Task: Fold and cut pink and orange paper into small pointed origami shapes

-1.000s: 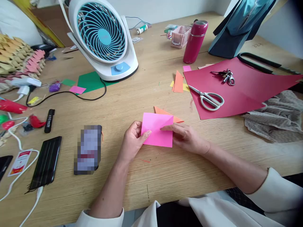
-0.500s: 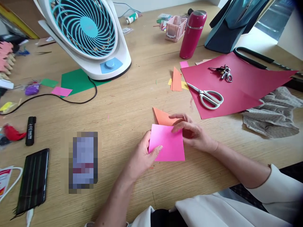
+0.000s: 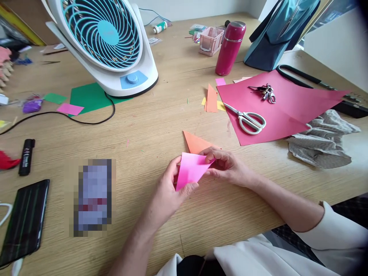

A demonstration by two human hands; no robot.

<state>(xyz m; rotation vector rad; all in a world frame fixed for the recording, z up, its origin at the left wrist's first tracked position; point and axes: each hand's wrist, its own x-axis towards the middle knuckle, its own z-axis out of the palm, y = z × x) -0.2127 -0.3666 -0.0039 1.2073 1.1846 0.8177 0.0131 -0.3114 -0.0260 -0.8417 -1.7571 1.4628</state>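
Observation:
A pink square of paper (image 3: 190, 168) is held between both hands above the table, bent diagonally with its right part curling over. My left hand (image 3: 172, 188) grips its left and lower edge, thumb in front and fingers partly hidden behind. My right hand (image 3: 227, 165) pinches the right corner of the sheet between thumb and fingers. Just behind the pink paper, an orange folded paper (image 3: 195, 142) lies on the table, its lower part covered by the pink sheet and my right hand.
White-handled scissors (image 3: 250, 122) and keys (image 3: 267, 93) rest on a large dark red sheet (image 3: 287, 115) at right, beside a grey cloth (image 3: 319, 143). A fan (image 3: 115, 46) and a pink bottle (image 3: 230, 48) stand behind. A black marker (image 3: 27, 157) and phone (image 3: 25, 220) lie left.
The pink paper went from flat to bent diagonally. My right hand, previously at its upper right edge, now pinches the corner and folds it over. The view has shifted slightly.

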